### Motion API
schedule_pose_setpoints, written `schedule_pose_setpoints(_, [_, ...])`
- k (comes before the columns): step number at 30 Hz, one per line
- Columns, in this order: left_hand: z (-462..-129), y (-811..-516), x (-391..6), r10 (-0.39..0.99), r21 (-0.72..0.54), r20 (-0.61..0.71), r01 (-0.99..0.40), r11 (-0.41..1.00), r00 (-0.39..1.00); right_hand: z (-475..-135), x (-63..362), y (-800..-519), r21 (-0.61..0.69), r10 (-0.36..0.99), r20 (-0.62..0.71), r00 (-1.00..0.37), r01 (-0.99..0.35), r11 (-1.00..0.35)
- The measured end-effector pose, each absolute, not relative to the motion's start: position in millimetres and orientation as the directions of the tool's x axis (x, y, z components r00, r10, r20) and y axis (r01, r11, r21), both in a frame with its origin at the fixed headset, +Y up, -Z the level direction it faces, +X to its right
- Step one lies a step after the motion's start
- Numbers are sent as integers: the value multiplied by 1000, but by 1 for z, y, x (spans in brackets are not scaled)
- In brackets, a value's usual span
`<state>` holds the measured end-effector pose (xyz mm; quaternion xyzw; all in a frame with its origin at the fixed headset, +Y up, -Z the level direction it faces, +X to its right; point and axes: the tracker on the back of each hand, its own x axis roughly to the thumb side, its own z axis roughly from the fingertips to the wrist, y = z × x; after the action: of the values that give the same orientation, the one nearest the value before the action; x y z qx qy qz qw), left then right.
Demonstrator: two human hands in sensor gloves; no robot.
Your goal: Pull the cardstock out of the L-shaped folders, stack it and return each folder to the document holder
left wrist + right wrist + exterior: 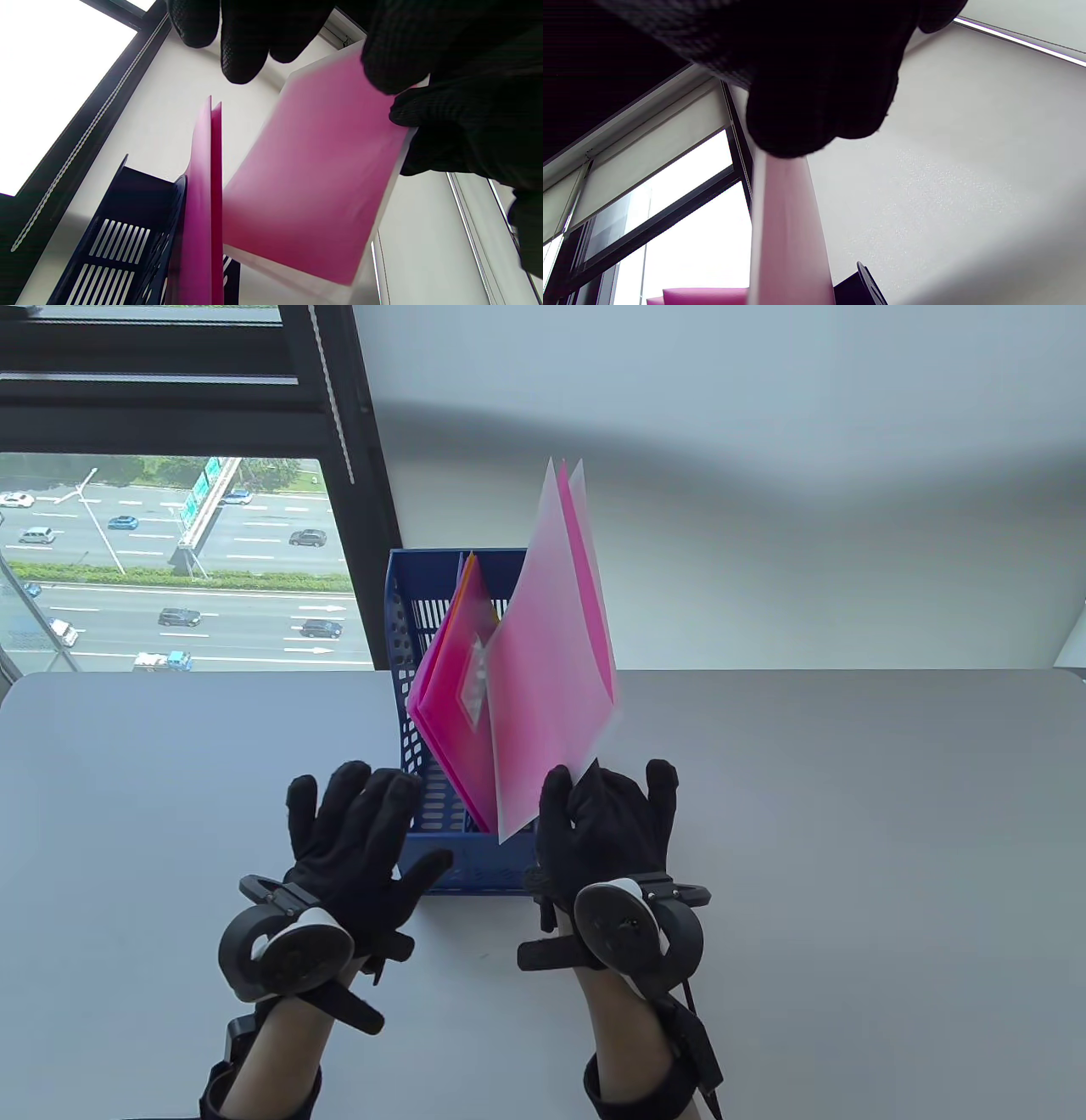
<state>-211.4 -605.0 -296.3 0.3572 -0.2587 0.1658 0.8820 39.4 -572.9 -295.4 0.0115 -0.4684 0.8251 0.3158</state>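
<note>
A translucent L-shaped folder with pink cardstock inside stands tilted above the blue document holder. My right hand pinches its lower corner at the holder's front right. Several more pink folders lean inside the holder. My left hand lies with spread fingers at the holder's front left corner and holds nothing. The left wrist view looks up at the held folder, the folders in the holder and the holder's slotted wall. The right wrist view shows the folder's edge under my dark fingers.
The holder stands at the middle of a grey table, close to the white wall. A window with a black frame is at the back left. Bare table surface lies on both sides of the holder and in front of it.
</note>
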Motion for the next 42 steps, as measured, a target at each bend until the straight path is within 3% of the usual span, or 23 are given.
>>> schedule_pose_setpoints(6, [-297,-617,-177,93,502,584,-449,739,806,-284,38,-565,-701,561,380,-735,-625,-344])
schedule_pose_setpoints(13, [-295,-629,-159,19,582,519,-370,724,854,-275,27,-563,-659,558,427,-711,-668,-347])
schedule_pose_setpoints(26, [-293,-626,-173,59,661,505,-430,615,861,-286,18,-572,-525,603,459,-652,-747,-408])
schedule_pose_setpoints(29, [-295,-622,-183,117,648,506,-466,602,855,-287,23,-572,-480,635,481,-605,-788,-387])
schedule_pose_setpoints(33, [-305,-619,-210,301,571,541,-606,555,785,-296,39,-575,-444,684,477,-552,-823,-354])
schedule_pose_setpoints(36, [-314,-620,-233,458,475,572,-730,492,681,-309,58,-583,-428,745,431,-509,-842,-328])
schedule_pose_setpoints(42, [-331,-626,-265,615,303,588,-848,435,525,-328,85,-599,-358,834,357,-420,-887,-293])
